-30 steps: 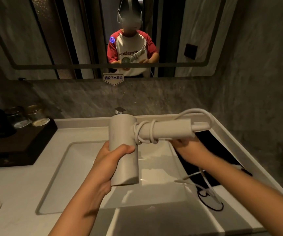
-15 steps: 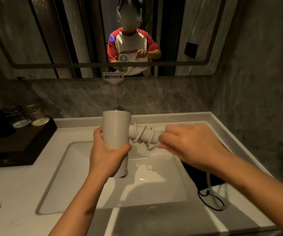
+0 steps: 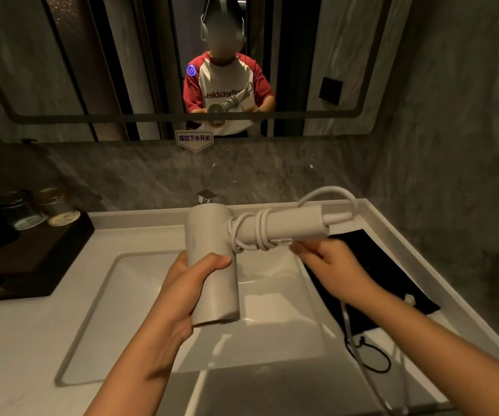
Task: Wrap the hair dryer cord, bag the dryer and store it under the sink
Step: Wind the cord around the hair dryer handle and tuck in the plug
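A white hair dryer (image 3: 212, 235) is held above the sink basin (image 3: 272, 325), its handle pointing right. My left hand (image 3: 188, 283) grips the dryer's barrel. The white cord (image 3: 257, 232) is coiled several turns around the handle near the barrel, and one loop arcs over the handle's end. My right hand (image 3: 326, 265) is under the handle, pinching the cord; the loose cord trails down past my right forearm. A black drawstring bag (image 3: 374, 271) lies flat on the counter to the right of the basin, partly hidden by my right arm.
A chrome faucet (image 3: 206, 196) stands behind the dryer. A dark wooden tray (image 3: 32, 256) with glass jars (image 3: 59, 205) sits at the left on the white counter (image 3: 17, 331). A mirror (image 3: 92, 70) covers the wall ahead. A grey wall closes the right side.
My right hand went over the top of the handle with the cord and came back underneath, adding a turn. The dryer tipped and returned to pointing right.
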